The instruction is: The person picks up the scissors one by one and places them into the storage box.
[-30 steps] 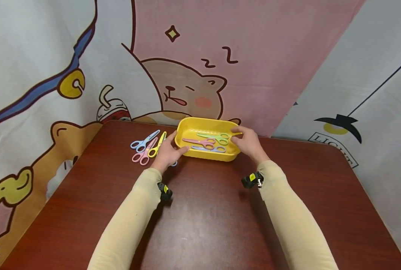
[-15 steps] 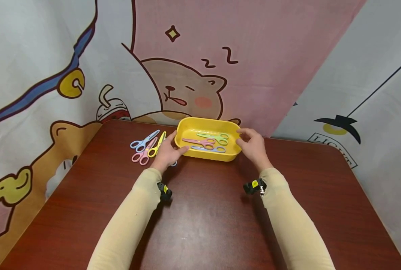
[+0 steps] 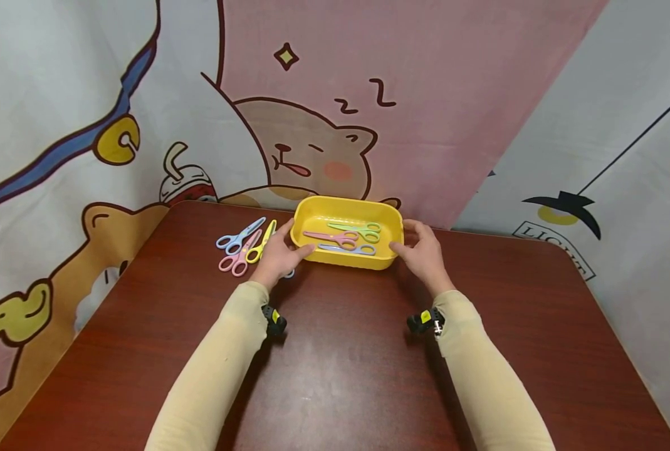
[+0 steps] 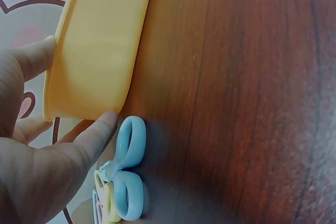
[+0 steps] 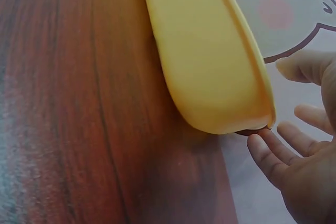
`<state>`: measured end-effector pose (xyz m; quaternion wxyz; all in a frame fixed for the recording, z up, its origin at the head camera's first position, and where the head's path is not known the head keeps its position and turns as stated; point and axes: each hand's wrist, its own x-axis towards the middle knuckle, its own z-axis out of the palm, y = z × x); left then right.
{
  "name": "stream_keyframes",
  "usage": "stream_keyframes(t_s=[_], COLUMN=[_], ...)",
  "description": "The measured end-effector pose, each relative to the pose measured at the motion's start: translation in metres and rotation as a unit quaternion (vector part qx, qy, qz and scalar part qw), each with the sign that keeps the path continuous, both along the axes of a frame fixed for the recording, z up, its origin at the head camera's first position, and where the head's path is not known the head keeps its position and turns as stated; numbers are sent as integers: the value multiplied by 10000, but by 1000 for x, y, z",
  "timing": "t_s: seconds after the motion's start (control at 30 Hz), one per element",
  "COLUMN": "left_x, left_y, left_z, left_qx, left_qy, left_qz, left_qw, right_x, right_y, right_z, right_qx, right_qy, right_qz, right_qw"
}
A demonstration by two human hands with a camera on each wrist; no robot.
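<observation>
Tray (image 3: 392,220), yellow, rect., far-center on brown table (image 3: 346,363), just in front of cartoon backdrop (image 3: 312,94). Holds 3 scissors: green (image 3: 358,229) far, pink (image 3: 335,238) mid, blue (image 3: 350,249) near.

L hand (image 3: 278,255) on tray's left end; thumb tip on near-left rim, fingers relaxed, loosely spread along outer wall, not clamped. Wrist view: thumb (image 4: 31,59) at rim, one finger (image 4: 97,135) touching lower wall of tray (image 4: 100,51), blue scissor handles (image 4: 128,174) on table just beside fingers.

R hand (image 3: 422,250) at tray's right end, fingers open and slightly curved, thumb near the near-right corner. Wrist view: fingertips (image 5: 262,148) just beside tray (image 5: 210,61) corner, small gap, contact unclear; nothing held.

Left of tray, on table: blue (image 3: 239,235), pink (image 3: 239,255), yellow (image 3: 260,244) scissors in a cluster, overlapping, close to L hand. Beige sleeves (image 3: 216,369) both arms, small black-yellow wrist cams (image 3: 274,319).
</observation>
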<state>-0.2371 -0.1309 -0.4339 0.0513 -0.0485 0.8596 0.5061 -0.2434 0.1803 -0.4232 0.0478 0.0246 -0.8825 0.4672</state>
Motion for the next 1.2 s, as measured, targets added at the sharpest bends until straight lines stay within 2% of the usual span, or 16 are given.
stream_keyframes(t_s=[0.7, 1.2], left_x=[1, 1], left_y=[0, 1], left_z=[-1, -2], left_qx=[43, 71], left_qy=[-21, -10], left_qz=[15, 31], left_qw=[10000, 10000], right_x=[15, 15], right_y=[-2, -2], right_z=[-21, -23], right_qx=[-606, -416], right_qy=[-532, -745], right_qz=[168, 174], right_qw=[9966, 9962])
